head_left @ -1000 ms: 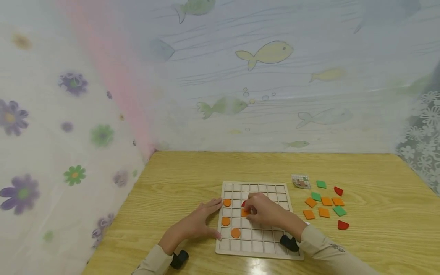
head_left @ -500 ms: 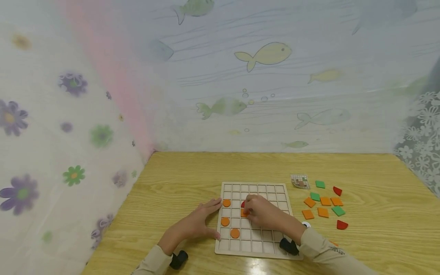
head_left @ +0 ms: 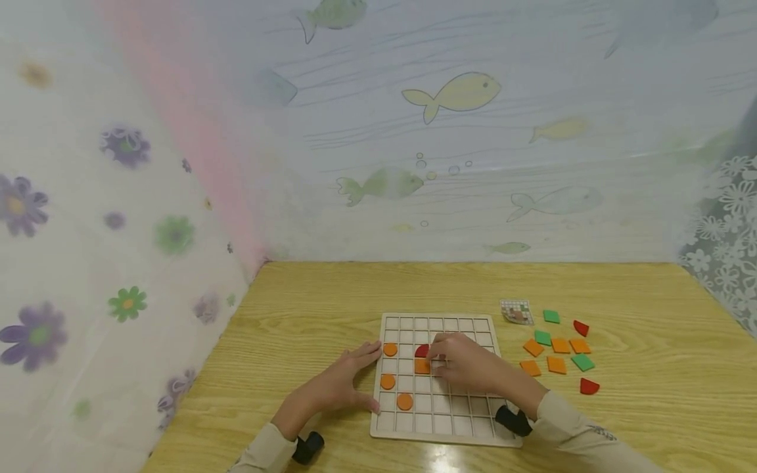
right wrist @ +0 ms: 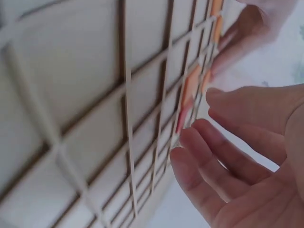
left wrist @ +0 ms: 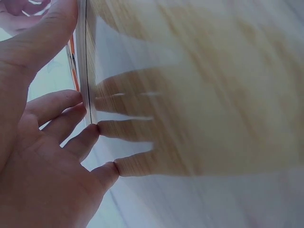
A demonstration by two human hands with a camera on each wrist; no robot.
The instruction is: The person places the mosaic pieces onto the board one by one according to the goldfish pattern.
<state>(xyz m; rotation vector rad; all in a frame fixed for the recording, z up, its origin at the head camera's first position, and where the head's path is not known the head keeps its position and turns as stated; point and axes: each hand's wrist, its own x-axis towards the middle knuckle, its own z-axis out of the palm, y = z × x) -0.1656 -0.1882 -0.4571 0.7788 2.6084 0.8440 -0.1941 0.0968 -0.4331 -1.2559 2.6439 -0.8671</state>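
Observation:
A wooden grid board (head_left: 414, 435) lies on the table. In its cells sit three orange discs, one of them a lower disc (head_left: 405, 401), plus a red quarter-round piece (head_left: 422, 351) and an orange square tile (head_left: 422, 366) just below it. My right hand (head_left: 464, 361) hovers over the board right beside those two pieces. In the right wrist view its thumb and fingers (right wrist: 197, 178) are parted and bent, with nothing visible between them. At the board's left edge, my left hand (head_left: 331, 384) rests thumb and fingers spread against the frame; the left wrist view shows fingertips (left wrist: 88, 135) at that edge.
Right of the board lie several loose orange squares, one at the front (head_left: 556, 365), green tiles such as the nearest one (head_left: 583, 362), and two red quarter-rounds, including a lower one (head_left: 589, 386). A small picture card (head_left: 517, 312) lies by the board's upper right corner.
My right hand has drawn back slightly to the right from the orange square, uncovering more of it and the red piece. My left hand keeps its place.

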